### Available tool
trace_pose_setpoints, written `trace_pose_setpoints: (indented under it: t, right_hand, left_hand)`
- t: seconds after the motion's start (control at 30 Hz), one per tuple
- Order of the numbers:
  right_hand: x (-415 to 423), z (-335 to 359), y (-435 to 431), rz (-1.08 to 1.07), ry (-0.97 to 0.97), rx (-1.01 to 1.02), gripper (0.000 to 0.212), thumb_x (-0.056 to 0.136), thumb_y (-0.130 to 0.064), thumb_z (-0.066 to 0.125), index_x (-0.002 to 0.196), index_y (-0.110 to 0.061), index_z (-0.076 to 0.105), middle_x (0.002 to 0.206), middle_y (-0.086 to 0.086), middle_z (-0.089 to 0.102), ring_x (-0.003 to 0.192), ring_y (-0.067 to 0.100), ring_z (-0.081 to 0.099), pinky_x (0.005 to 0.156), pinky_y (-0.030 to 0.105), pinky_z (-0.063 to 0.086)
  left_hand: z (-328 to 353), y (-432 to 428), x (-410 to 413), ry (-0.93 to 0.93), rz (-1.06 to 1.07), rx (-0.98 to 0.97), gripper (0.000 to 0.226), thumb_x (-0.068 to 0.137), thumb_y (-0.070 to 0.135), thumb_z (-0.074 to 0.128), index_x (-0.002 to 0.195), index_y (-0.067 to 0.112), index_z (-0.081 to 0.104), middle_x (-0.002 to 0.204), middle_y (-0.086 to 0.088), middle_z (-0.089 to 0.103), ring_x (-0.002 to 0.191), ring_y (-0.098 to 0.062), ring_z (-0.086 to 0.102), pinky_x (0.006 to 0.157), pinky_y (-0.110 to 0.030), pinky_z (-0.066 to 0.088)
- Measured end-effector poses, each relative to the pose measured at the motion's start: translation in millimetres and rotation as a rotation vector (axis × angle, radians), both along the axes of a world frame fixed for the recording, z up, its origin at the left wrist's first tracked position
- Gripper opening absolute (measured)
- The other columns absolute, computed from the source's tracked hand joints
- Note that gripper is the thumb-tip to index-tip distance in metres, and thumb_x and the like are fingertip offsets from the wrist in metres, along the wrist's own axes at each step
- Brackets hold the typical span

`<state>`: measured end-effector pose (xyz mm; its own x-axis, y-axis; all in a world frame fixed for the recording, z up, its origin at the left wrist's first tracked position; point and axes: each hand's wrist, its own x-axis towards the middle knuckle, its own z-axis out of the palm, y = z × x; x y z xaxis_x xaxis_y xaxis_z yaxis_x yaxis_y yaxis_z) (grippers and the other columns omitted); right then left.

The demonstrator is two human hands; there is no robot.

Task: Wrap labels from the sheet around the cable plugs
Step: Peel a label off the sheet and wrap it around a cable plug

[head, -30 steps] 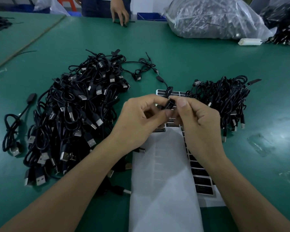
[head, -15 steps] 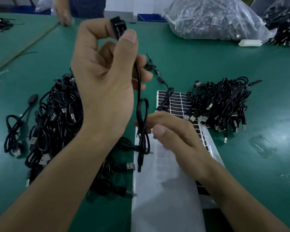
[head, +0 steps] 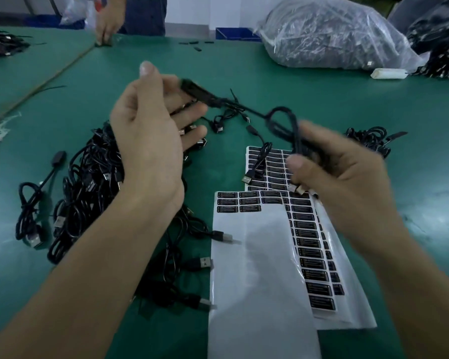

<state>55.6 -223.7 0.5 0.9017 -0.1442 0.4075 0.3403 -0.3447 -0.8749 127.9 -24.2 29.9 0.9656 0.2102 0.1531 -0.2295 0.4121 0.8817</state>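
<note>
Head view: right grip clutches cable, left grip spread beside plug.

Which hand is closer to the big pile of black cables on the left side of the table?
Left. The left hand is right over the pile of black cables; the right hand is off to its side, above the label sheet, holding one cable.

A small assembly or packing workshop is being shown. A wide green-matted bench is being shared with a second person standing at its far edge. Black USB cables are being heaped in bulk beside sheets of printed labels, and more, seemingly cables, are being kept in a clear plastic sack.
</note>
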Motion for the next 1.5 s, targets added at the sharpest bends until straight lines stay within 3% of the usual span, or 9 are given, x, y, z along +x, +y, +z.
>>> trace_pose_setpoints:
  t: [0.23,0.4,0.5,0.67,0.93,1.03,1.17,1.33,1.5]
  right_hand:
    - [24,28,-58,-0.625,0.025,-0.182,0.03,0.086,-0.034,0.074,0.114,-0.038,0.066,0.073,0.003,0.066,0.072,0.015,0.068,0.068,0.036,0.058]
    - [29,19,-72,-0.736,0.237,-0.3,0.019,0.09,-0.03,0.062,0.106,-0.023,0.068,0.076,0.001,0.063,0.097,0.034,0.061,0.068,0.029,0.042]
    - [26,15,-69,-0.788,0.244,-0.355,0.021,0.091,-0.033,0.058,0.102,-0.018,0.066,0.086,0.009,0.067,0.087,0.029,0.056,0.059,0.027,0.033]
    - [22,14,-59,-0.81,0.281,-0.478,0.049,0.088,-0.044,0.062,0.128,-0.017,0.055,0.125,0.015,0.054,0.115,0.031,0.045,0.086,0.042,0.039]
    - [10,2,-12,-0.697,-0.089,-0.428,0.018,0.091,-0.031,0.062,0.105,-0.021,0.067,0.098,-0.004,0.057,0.092,0.012,0.048,0.078,0.014,0.031]
    - [11,-5,3,-0.539,-0.026,-0.27,0.007,0.094,-0.032,0.062,0.095,-0.027,0.066,0.07,-0.014,0.065,0.069,0.002,0.061,0.069,0.008,0.044]
    - [11,-20,11,-0.431,0.181,-0.113,0.041,0.091,-0.063,0.047,0.119,-0.035,0.056,0.078,-0.009,0.069,0.087,0.023,0.069,0.082,0.046,0.054]
    - [14,-21,4,-0.271,0.232,0.322,0.033,0.102,-0.038,0.055,0.133,-0.03,0.052,0.083,-0.02,0.071,0.07,0.014,0.074,0.047,0.025,0.046]
    - [12,-24,-1,-0.095,0.343,0.437,0.022,0.104,-0.031,0.05,0.113,-0.037,0.069,0.102,0.002,0.071,0.072,0.015,0.069,0.047,0.02,0.044]
  left_hand:
    - [-20,-14,-8,0.037,-0.189,0.725,0.008,0.096,0.029,0.064,0.089,0.03,0.06,0.099,0.01,0.062,0.081,-0.001,0.057,0.078,-0.026,0.051]
    - [-41,-34,-7,0.017,-0.361,1.286,0.016,0.095,0.043,0.061,0.109,0.036,0.058,0.123,0.005,0.053,0.113,-0.016,0.053,0.098,-0.041,0.047]
    - [-43,-51,6,0.031,-0.317,1.448,0.034,0.097,0.048,0.057,0.124,0.028,0.055,0.12,0.005,0.056,0.107,-0.018,0.055,0.083,-0.037,0.044]
    - [-46,-74,26,0.067,-0.273,1.647,0.034,0.099,0.042,0.059,0.119,0.015,0.055,0.097,-0.001,0.054,0.097,-0.026,0.056,0.073,-0.037,0.039]
    - [-43,-67,23,0.014,-0.193,1.365,0.021,0.1,0.026,0.063,0.116,0.014,0.068,0.113,-0.005,0.068,0.102,-0.025,0.064,0.092,-0.042,0.054]
    - [-40,-54,6,-0.204,-0.178,1.117,0.014,0.096,0.022,0.068,0.109,0.02,0.072,0.101,0.006,0.068,0.096,-0.01,0.062,0.09,-0.023,0.05]
    - [-38,-26,-11,-0.305,-0.425,0.789,0.017,0.093,0.015,0.07,0.094,0.033,0.071,0.083,0.007,0.071,0.072,0.002,0.061,0.069,-0.011,0.049]
    - [-44,4,-1,-0.127,-0.583,0.595,0.017,0.089,0.037,0.062,0.088,0.031,0.079,0.069,0.005,0.059,0.065,-0.005,0.054,0.066,-0.014,0.049]
    - [-43,6,6,0.065,-0.701,0.196,0.024,0.091,0.028,0.06,0.077,0.023,0.079,0.062,0.006,0.056,0.058,-0.006,0.048,0.06,-0.021,0.05]
